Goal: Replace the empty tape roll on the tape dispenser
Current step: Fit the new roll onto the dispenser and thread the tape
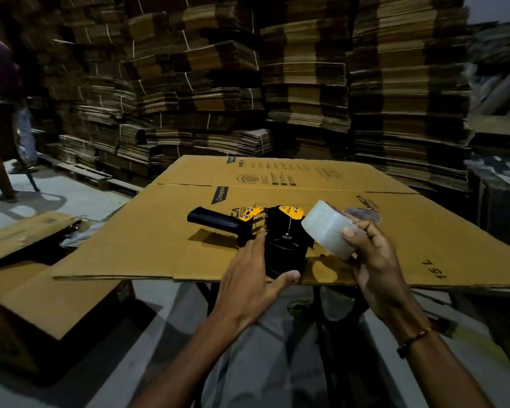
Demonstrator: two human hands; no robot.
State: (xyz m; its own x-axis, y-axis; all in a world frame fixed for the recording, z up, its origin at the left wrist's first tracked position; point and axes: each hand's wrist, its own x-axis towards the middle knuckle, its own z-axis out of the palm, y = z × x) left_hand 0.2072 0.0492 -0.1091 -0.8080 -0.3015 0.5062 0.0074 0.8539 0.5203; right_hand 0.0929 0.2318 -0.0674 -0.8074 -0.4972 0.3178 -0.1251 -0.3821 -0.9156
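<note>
A black tape dispenser [280,231] with yellow plates and a black handle pointing left lies on a flattened cardboard box [189,231]. Its round black spindle faces me. My left hand [253,275] rests on the dispenser, with fingers along its left side and the thumb at its near edge. Just right of the dispenser, my right hand [374,260] holds a full roll of clear tape [327,231] tilted above the cardboard. A flat round whitish piece [364,214] lies behind the roll, partly hidden.
The cardboard sheet lies on a dark stand, its near edge just past my hands. More flattened boxes [27,260] lie low at the left. Tall stacks of folded cartons [306,83] wall the back. A person [0,98] stands at the far left.
</note>
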